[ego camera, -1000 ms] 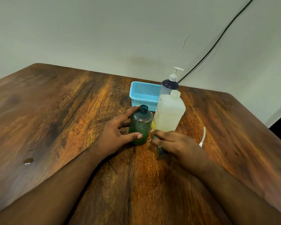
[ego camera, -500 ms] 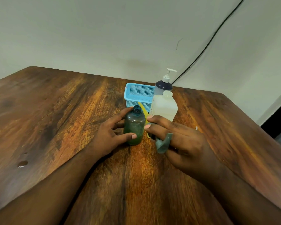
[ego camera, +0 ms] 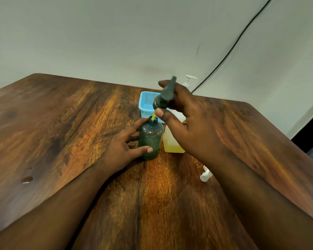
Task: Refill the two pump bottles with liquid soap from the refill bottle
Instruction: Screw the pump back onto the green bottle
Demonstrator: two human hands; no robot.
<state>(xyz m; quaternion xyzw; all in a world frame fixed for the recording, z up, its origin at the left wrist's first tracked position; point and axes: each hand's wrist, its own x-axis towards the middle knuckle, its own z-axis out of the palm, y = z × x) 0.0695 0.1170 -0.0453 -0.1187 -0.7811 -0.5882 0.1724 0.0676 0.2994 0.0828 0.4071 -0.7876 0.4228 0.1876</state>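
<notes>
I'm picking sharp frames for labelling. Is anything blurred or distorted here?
Head view: the right hand and its grey pump head are motion-smeared; the left hand and green bottle look sharper; the table edges bow from the wide-angle lens.

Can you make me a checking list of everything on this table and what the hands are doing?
Surface: wooden table, small wet spot.
Job's things: green bottle upright, open; grey pump head above it, yellow tube at the neck; refill bottle beside it; second pump bottle behind.
Clutter: blue basket; white pump part.
Hands: left hand holds green bottle; right hand holds pump head.
Cables: black cable on wall.
Surroundings: plain wall.
</notes>
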